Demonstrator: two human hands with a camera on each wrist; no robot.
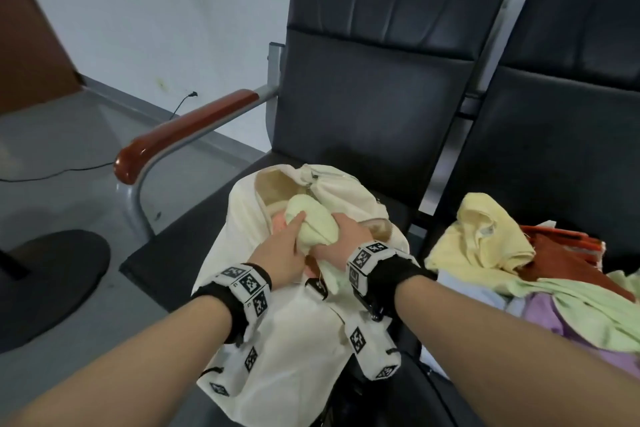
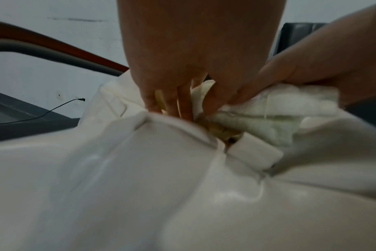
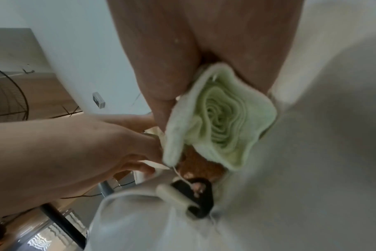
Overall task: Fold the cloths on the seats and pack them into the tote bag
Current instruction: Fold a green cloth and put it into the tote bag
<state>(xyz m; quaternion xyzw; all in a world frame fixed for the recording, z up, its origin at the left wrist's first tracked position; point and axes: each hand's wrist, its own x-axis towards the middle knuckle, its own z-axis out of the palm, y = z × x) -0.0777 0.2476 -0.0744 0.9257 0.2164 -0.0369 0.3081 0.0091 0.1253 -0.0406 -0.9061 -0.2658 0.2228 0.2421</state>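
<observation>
Hands meet at the mouth of the cream tote bag (image 1: 277, 340), which lies on the left-hand seat (image 1: 166, 260). The right hand (image 1: 341, 236) is wrapped round a rolled pale-green cloth (image 1: 317, 222), one end poking into the opening. The left hand (image 1: 284, 253) keeps its fingers straight at the bag's mouth, forefinger against the roll. Loose cloths (image 1: 485, 246) are heaped on the neighbouring chair.

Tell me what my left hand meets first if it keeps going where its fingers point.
Probably the rolled green cloth: the left hand touches it at the mouth of the tote bag.
</observation>
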